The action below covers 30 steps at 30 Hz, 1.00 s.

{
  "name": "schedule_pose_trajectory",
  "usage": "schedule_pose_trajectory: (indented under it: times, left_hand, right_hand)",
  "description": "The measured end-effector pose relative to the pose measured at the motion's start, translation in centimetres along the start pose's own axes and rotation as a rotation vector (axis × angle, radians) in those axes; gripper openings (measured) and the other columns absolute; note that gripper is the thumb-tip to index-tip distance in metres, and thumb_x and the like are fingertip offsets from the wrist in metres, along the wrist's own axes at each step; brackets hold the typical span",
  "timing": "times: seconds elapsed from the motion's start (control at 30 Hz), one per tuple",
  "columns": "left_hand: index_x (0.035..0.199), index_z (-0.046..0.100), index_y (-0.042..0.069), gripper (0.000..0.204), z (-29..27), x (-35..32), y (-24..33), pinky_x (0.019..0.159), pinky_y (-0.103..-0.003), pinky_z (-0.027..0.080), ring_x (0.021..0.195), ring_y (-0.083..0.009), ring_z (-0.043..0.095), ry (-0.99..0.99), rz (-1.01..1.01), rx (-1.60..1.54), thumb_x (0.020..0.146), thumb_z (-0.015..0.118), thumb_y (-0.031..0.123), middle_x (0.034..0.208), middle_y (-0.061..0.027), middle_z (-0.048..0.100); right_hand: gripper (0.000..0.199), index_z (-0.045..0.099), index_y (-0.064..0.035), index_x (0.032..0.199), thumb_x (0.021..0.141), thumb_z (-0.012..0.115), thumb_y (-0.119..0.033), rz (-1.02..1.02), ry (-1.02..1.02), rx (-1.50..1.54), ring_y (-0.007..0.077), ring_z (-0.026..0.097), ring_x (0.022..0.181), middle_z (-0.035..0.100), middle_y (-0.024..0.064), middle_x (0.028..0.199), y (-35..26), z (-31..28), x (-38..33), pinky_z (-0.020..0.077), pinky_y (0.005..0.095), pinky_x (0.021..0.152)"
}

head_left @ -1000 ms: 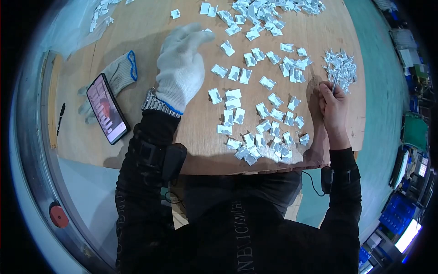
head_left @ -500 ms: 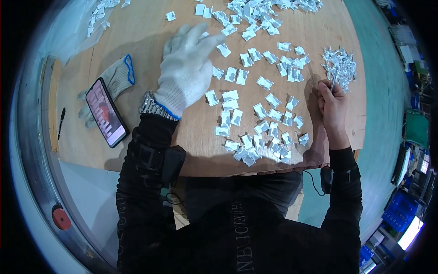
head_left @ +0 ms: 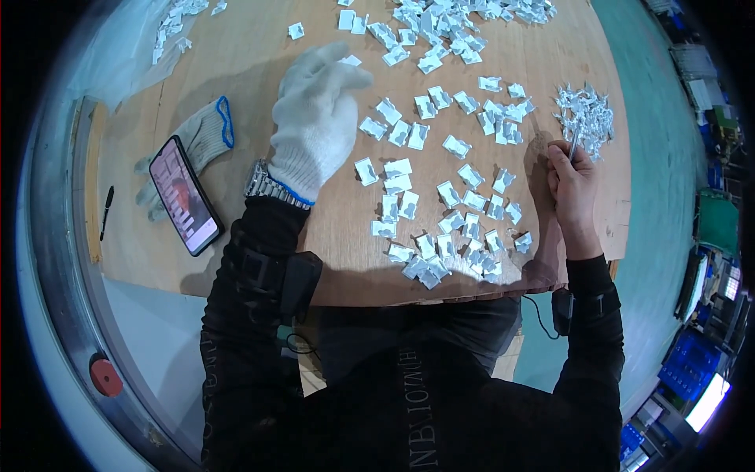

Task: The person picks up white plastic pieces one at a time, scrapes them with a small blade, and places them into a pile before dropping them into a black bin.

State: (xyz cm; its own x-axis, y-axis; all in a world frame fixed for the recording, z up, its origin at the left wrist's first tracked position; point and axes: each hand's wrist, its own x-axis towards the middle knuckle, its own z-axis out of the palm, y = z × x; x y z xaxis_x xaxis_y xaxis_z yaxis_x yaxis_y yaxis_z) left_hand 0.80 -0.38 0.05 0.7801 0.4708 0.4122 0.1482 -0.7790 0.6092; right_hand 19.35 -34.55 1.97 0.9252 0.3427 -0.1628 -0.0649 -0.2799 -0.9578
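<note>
My left hand (head_left: 318, 106), in a white knitted glove with a metal watch at the wrist, is over the table at upper left. Its fingers are bent, thumb and forefinger apart. Between them a small silvery bent metal piece (head_left: 351, 60) shows; I cannot tell whether they touch it. My bare right hand (head_left: 572, 169) pinches a slim metal tool (head_left: 575, 140), perhaps tweezers, its tip toward a pile of thin silvery bits (head_left: 586, 114). Many similar metal pieces (head_left: 456, 146) lie scattered between my hands.
A larger heap of metal pieces (head_left: 440, 23) covers the table's far side. To the left lie a phone (head_left: 185, 195) on a second glove (head_left: 206, 134) and a black pen (head_left: 106, 212). Clear plastic sheeting (head_left: 118, 55) holds more pieces at the far left.
My left hand has drawn slightly left, its fingers curling and uncovering pieces to its right. Two of those pieces now lie in slightly different positions. My right hand has barely moved.
</note>
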Motion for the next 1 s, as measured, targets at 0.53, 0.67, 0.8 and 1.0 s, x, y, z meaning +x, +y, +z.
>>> schedule_pose_trajectory:
  times: [0.53, 0.67, 0.8, 1.0]
  left_hand:
    - [0.118, 0.072, 0.013, 0.037, -0.9, 0.1, 2.8, 0.120, -0.049, 0.034, 0.138, -0.0357, 0.049, -0.081, 0.122, 0.138, 0.084, 0.079, 0.028, 0.140, -0.0145, 0.059]
    - [0.117, 0.073, 0.013, 0.029, -0.9, 0.2, 1.8, 0.112, -0.046, 0.044, 0.126, -0.0325, 0.060, 0.002, 0.060, -0.107, 0.089, 0.074, 0.020, 0.131, -0.0119, 0.066]
    - [0.116, 0.073, 0.014, 0.024, 0.0, 1.0, 1.9, 0.101, -0.043, 0.052, 0.111, -0.0291, 0.069, 0.111, 0.147, -0.253, 0.093, 0.067, 0.010, 0.116, -0.0093, 0.073]
    - [0.115, 0.074, 0.013, 0.029, 1.2, 2.1, 3.3, 0.090, -0.042, 0.055, 0.101, -0.0278, 0.072, 0.049, 0.335, -0.193, 0.091, 0.063, 0.000, 0.103, -0.0084, 0.077]
  right_hand:
    - [0.009, 0.070, -0.0050, 0.104, 0.102, 0.065, -0.011, -0.004, 0.018, 0.000, -0.0001, 0.043, 0.054, 0.057, -0.0051, 0.076, -0.1, 0.2, 0.2, 0.0290, 0.0179, 0.046]
    - [0.009, 0.071, -0.0047, 0.105, 0.102, 0.065, -0.011, -0.010, 0.025, -0.004, 0.0000, 0.043, 0.054, 0.057, -0.0052, 0.076, 0.0, 0.3, 0.1, 0.0298, 0.0178, 0.047]
    - [0.011, 0.071, -0.0036, 0.107, 0.102, 0.065, -0.011, -0.022, 0.014, -0.010, 0.0002, 0.044, 0.055, 0.058, -0.0052, 0.076, 0.0, 0.4, 0.2, 0.0305, 0.0179, 0.048]
    - [0.014, 0.072, 0.0004, 0.109, 0.101, 0.066, -0.009, -0.021, -0.044, 0.008, 0.0014, 0.047, 0.056, 0.060, -0.0043, 0.073, -0.6, 1.3, 0.7, 0.0365, 0.0194, 0.049]
